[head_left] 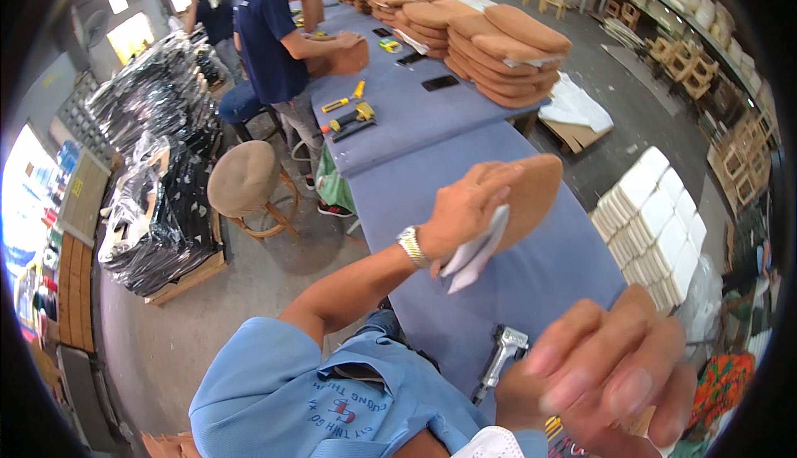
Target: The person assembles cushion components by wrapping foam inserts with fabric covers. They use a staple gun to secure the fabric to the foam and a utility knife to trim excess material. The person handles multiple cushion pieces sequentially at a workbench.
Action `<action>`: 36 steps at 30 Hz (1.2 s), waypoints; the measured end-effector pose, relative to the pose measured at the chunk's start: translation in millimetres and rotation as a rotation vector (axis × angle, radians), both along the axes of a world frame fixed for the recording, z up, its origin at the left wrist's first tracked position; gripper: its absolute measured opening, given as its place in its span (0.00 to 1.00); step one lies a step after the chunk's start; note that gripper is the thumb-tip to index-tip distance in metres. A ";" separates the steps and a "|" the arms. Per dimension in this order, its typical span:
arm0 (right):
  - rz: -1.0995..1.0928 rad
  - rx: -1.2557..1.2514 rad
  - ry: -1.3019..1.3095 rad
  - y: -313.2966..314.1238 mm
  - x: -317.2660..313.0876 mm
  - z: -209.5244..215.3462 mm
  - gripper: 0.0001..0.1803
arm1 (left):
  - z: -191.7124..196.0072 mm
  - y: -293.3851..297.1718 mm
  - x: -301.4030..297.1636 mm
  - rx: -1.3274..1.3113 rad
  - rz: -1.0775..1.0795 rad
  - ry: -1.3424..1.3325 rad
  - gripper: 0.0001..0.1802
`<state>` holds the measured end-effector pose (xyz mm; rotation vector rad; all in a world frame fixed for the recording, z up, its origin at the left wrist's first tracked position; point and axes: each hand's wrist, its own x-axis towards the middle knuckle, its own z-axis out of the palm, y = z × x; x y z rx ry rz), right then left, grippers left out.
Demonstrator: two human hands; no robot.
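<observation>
My left hand, with a metal watch at the wrist, holds a tan seat cushion tilted up on its edge over the blue-grey table. White lining hangs loose from the cushion's near side. Raised close to the camera at the lower right, my right hand is open, its fingers apart and loosely bent, with nothing seen in them. Beside it on the table lies a silver air staple gun, partly hidden by my hand.
Stacked tan cushions, a black phone and yellow-black tools are on the far table. A co-worker in dark blue handles a cushion there. A stool and a wrapped pallet stand left; white pads right.
</observation>
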<state>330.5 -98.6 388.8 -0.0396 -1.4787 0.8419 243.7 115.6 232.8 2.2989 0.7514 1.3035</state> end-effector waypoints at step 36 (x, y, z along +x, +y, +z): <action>-0.811 0.033 -0.271 69.0 30.6 -22.6 0.36 | -25.8 -2.6 -21.2 -0.182 -0.172 -0.206 0.29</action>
